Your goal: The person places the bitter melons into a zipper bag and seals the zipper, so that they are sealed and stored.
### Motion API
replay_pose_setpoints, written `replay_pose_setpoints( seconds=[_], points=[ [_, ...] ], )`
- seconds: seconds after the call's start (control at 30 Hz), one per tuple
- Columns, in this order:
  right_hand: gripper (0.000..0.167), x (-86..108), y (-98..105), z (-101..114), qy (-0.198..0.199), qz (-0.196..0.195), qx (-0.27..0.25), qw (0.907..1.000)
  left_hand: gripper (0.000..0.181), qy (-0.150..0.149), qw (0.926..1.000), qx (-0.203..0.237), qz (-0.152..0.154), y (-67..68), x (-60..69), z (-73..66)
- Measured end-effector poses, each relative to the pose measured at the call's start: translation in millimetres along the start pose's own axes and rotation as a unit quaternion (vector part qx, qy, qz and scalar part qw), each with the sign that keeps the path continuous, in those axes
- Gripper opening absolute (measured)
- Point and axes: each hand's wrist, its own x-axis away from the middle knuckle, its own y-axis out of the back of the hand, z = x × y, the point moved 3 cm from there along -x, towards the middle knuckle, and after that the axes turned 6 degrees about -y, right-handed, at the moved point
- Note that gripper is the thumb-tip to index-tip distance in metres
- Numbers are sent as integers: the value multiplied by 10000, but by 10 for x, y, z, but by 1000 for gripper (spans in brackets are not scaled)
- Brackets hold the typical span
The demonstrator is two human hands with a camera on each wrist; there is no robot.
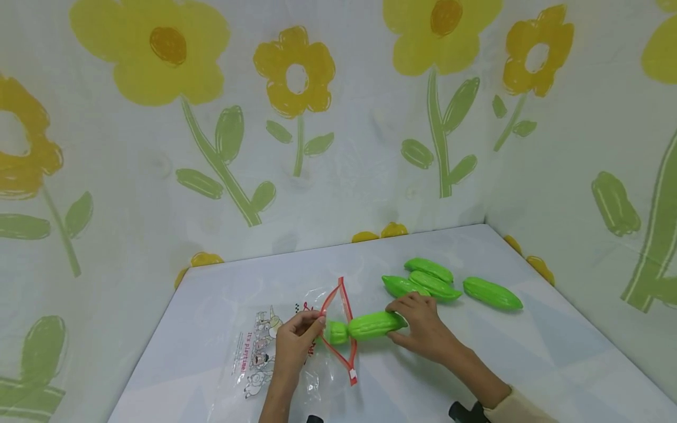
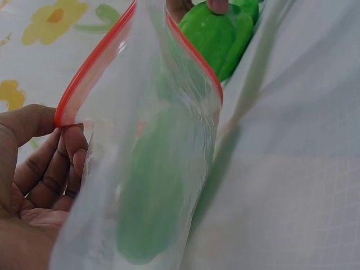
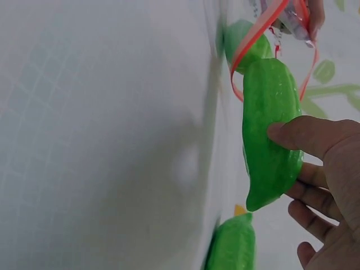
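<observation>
My left hand (image 1: 292, 348) pinches the red-edged mouth of a clear zip bag (image 1: 256, 355) printed with cartoon figures. The mouth gapes toward the right. Inside lies one green toy bitter melon (image 2: 151, 197), seen through the plastic in the left wrist view. Between thumb and fingers my right hand (image 1: 425, 330) holds another bitter melon (image 1: 374, 325) by its right end. Its far end is at the bag's mouth, close to the one inside. The right wrist view shows my thumb on top of this bitter melon (image 3: 271, 126). The left fingertips partly hide the bag's edge.
Several more green bitter melons (image 1: 431, 285) lie in a group behind my right hand, with one (image 1: 493, 294) apart to the right. White table (image 1: 529, 352) surrounds them. Flower-printed walls (image 1: 359, 153) rise at the back and sides. Dark objects (image 1: 468, 412) show at the front edge.
</observation>
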Motion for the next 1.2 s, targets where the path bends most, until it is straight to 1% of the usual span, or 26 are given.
replay_pose_setpoints(
  seconds=[0.2, 0.67, 0.93, 1.2],
  points=[
    [44, -18, -27, 48, 53, -36, -4, 10000, 26, -14, 10000, 25, 23, 1, -10, 10],
    [43, -95, -101, 193, 263, -112, 100, 9995, 25, 20, 10000, 43, -39, -2, -1, 1],
    [43, -123, -148, 251, 310, -141, 124, 9993, 22, -28, 10000, 41, -6, 3, 1, 29],
    [43, -167, -161, 323, 321, -193, 167, 9992, 25, 16, 10000, 81, -15, -10, 1, 7]
  ],
)
